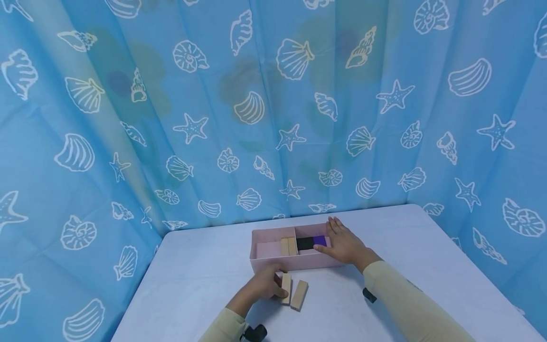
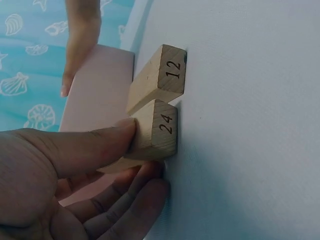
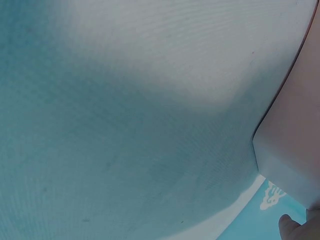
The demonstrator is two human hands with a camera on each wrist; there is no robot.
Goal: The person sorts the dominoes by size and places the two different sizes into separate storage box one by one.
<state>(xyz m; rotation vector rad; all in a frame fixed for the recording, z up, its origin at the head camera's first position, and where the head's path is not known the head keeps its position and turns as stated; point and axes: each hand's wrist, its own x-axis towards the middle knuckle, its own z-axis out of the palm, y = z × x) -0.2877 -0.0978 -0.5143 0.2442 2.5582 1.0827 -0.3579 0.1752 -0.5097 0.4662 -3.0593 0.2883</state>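
In front of a pink divided box (image 1: 278, 263), my left hand (image 1: 264, 283) pinches a pale wooden block (image 1: 287, 284) between thumb and fingers. The left wrist view shows the number 24 on that block's end (image 2: 164, 129). Just right of it on the table lies a second wooden block (image 1: 299, 295), marked 12 on its end (image 2: 172, 72). My right hand (image 1: 345, 244) rests on the box's right end, fingers straight along the rim and thumb reaching over the inside. Near that thumb sit a purple block (image 1: 319, 241) and a black block (image 1: 305, 243) in the right compartment.
Two wooden blocks (image 1: 288, 246) stand against the divider in the box's left compartment. A white cloth covers the table (image 1: 205, 275). Behind it hangs a blue curtain (image 1: 265, 123) with seashell prints, also running down both sides.
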